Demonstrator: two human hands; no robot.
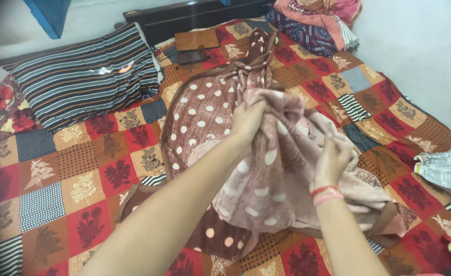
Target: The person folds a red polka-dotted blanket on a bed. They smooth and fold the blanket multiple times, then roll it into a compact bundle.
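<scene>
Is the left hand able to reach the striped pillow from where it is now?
Probably yes, but not freely: the left hand grips the dotted pink blanket. The striped pillow lies uncovered to its left, with nothing between.

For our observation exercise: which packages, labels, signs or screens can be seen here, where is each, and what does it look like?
Newspaper-wrapped bundle: right edge of the bed, lumpy, grey-white with print.
Flat brown packet: near the headboard, rectangular, plain.
No signs or lit screens visible.
</scene>
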